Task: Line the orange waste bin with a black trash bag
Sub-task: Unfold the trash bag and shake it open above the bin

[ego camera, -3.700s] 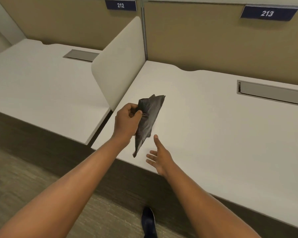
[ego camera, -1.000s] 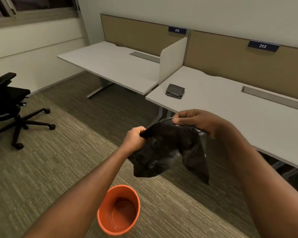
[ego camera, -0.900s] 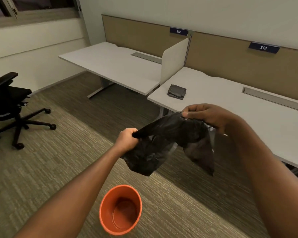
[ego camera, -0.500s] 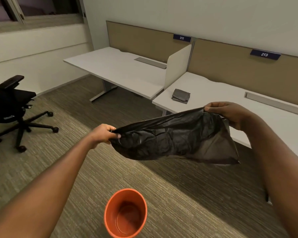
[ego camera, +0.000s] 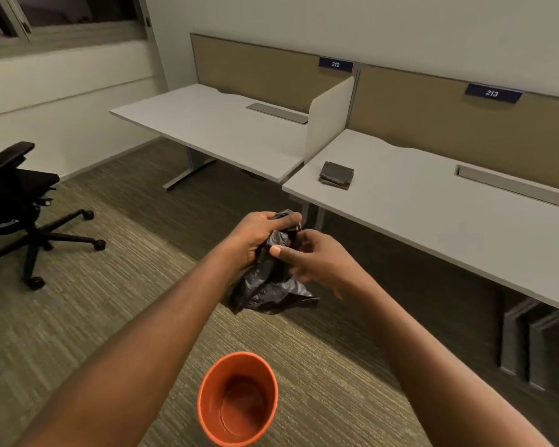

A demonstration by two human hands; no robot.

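A round orange waste bin stands upright on the carpet below my arms, with nothing inside it. Above it and farther out I hold a black trash bag, bunched and crumpled, hanging in the air. My left hand is closed on the bag's top. My right hand pinches the same upper part of the bag with thumb and fingers, close against the left hand.
A small stack of folded black bags lies on the white desk at its left corner. A second desk stands to the left behind a divider. A black office chair is on the carpet at far left.
Half a second ago the bag was stretched wide between my two hands. Both hands have come together and the bag is now gathered into a crumpled bunch.
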